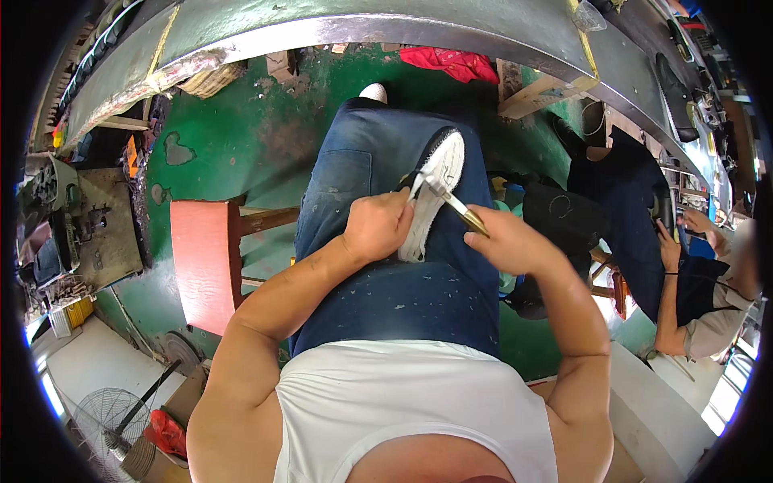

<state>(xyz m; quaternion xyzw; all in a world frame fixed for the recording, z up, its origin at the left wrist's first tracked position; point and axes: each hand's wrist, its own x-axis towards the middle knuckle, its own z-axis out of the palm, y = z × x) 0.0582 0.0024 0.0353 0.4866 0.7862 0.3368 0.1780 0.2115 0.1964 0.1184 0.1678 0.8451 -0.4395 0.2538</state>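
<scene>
A shoe (444,165) lies across my thighs with its pale underside up and a row of stitches or teeth along its dark edge. My right hand (515,241) is closed round the handle of a hammer (455,205), whose silver head rests over the middle of the shoe. Beside it, my left hand (377,225) is closed at the shoe's left edge. From its fingers pokes a small dark and silver piece (412,182), too small to name. The two hands are a short way apart.
A long metal-edged workbench (386,30) runs across the far side. To my left stands a red-padded stool (205,266), with a fan (113,423) behind it. At right another person (692,306) sits working with both hands. Red cloth (451,63) lies under the bench.
</scene>
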